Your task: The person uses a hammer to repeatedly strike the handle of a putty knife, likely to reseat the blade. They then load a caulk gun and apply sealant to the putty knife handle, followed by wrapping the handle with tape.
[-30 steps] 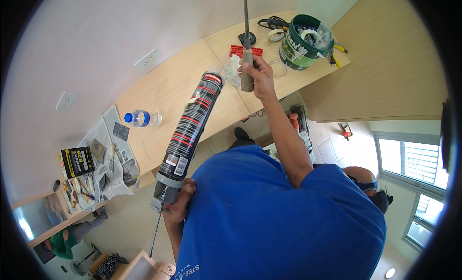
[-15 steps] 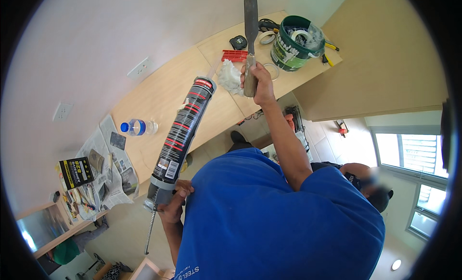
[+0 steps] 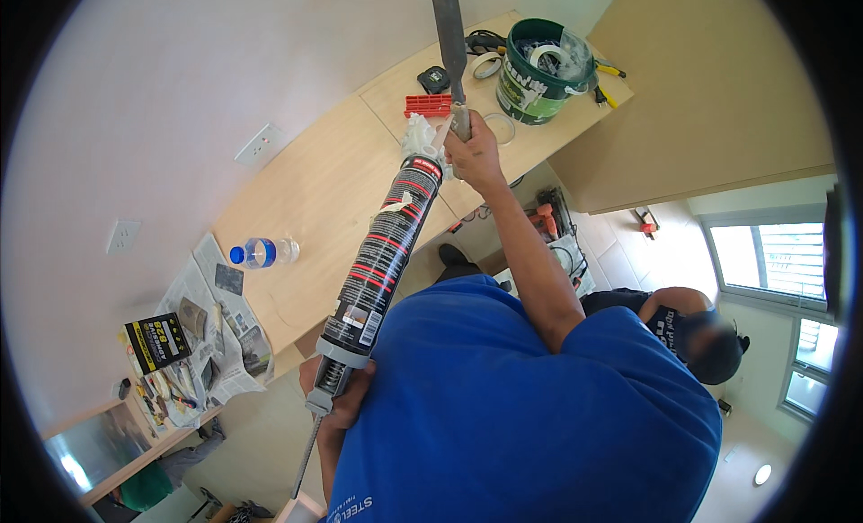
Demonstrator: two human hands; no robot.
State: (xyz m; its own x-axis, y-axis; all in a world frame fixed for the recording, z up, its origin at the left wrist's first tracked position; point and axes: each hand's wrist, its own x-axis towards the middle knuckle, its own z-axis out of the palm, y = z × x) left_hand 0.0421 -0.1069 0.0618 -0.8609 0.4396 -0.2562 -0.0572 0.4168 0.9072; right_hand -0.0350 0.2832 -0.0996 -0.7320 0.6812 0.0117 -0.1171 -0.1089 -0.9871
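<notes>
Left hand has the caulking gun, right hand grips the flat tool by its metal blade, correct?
No: in the head view, the right hand grips the flat tool by its handle, not its metal blade. The left hand has the caulking gun.

On my feed I see fine pale print on the black cartridge [image 3: 382,262], with a red band [image 3: 422,167] of white lettering and a barcode [image 3: 370,327]. Yellow lettering marks the black box [image 3: 155,341], white letters the green bucket [image 3: 529,90]. I also see pale lettering on the blue shirt [image 3: 530,406] and the co-worker's dark top [image 3: 666,326].
</notes>
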